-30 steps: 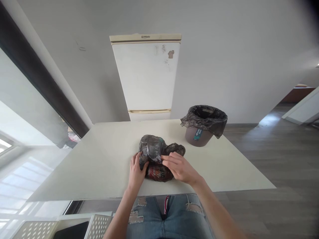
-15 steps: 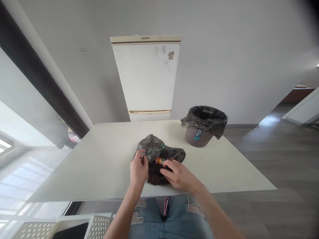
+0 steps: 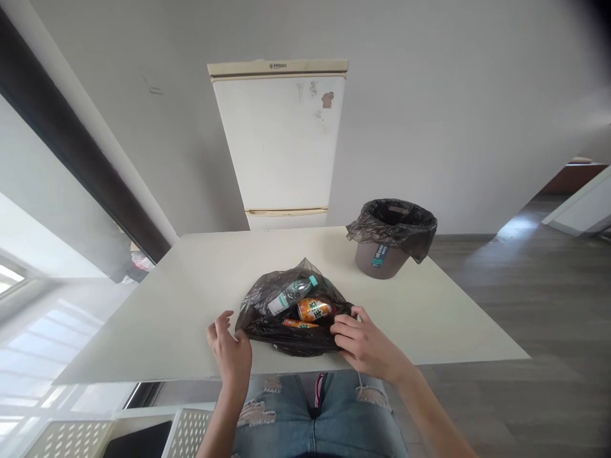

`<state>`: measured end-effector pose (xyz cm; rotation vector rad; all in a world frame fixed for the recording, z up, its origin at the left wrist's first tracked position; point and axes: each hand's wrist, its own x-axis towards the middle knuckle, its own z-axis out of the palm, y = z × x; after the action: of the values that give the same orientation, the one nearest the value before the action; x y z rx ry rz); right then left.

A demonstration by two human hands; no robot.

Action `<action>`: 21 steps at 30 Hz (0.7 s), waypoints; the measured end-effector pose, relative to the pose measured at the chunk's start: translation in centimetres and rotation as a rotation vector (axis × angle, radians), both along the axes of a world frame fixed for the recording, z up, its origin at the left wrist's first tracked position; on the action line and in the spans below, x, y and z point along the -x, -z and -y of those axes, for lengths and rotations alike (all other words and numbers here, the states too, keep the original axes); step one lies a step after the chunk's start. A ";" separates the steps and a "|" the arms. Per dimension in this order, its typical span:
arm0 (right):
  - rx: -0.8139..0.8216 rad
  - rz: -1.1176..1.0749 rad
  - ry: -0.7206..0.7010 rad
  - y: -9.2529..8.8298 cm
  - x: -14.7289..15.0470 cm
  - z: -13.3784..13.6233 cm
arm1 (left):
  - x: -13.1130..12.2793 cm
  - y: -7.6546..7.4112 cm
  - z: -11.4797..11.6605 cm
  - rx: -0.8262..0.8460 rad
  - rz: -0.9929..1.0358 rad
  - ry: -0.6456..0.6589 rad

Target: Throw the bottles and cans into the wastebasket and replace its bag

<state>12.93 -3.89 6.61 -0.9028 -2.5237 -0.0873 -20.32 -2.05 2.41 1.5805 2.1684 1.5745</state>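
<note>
Beneath the black bag (image 3: 260, 296) spreads the table (image 3: 167, 312), near edge close, room either side; beyond the bag, rightward, stands a lined bin (image 3: 382, 262). Left hand (image 3: 230, 353), grip apart, meets the bag's left edge; right hand (image 3: 363, 343) curls at its right, clamped or not I cannot tell. Inside: bottle (image 3: 291, 295), orange can (image 3: 314, 310).

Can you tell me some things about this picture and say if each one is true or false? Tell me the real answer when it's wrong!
1. A bottle lies in the open bag. True.
2. The right hand is holding the bottle. False: it is at the edge of the bag.
3. The bin stands on the floor. False: it stands on the table.
4. A dark liner hangs over the rim of the bin. True.
5. The bottle has a red cap. False: its cap is green.
6. An orange can lies in the bag too. True.
</note>
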 end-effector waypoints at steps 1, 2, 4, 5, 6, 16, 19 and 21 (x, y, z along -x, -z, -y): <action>-0.011 0.014 -0.009 0.3 0.2 0.0 | -0.3 -0.4 0.4 -0.074 -0.080 0.029; -0.021 0.037 -0.011 0.6 0.3 0.0 | -0.7 -0.9 0.8 -0.147 -0.171 0.130; -0.040 0.089 -0.012 1.0 0.7 -0.1 | -1.5 -1.9 1.4 -0.212 -0.382 0.474; -0.044 0.110 -0.011 1.1 0.8 -0.1 | -1.8 -2.3 1.6 -0.186 -0.481 0.641; -0.041 0.123 -0.013 1.1 0.8 -0.2 | -2.1 -2.4 1.6 -0.134 -0.559 0.754; 0.215 -0.097 0.205 -1.4 0.5 -1.5 | -1.0 1.1 -0.4 0.036 -0.357 0.339; 0.076 -0.200 0.348 -3.4 2.6 -4.2 | -1.2 1.2 -0.8 0.023 -0.349 0.302; 0.101 -0.146 0.293 -4.4 4.1 -6.4 | -1.5 1.2 -0.9 0.026 -0.337 0.315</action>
<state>8.83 2.55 10.99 -1.2676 -2.2643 0.0141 -18.87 -1.13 1.20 2.1821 1.9302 1.2588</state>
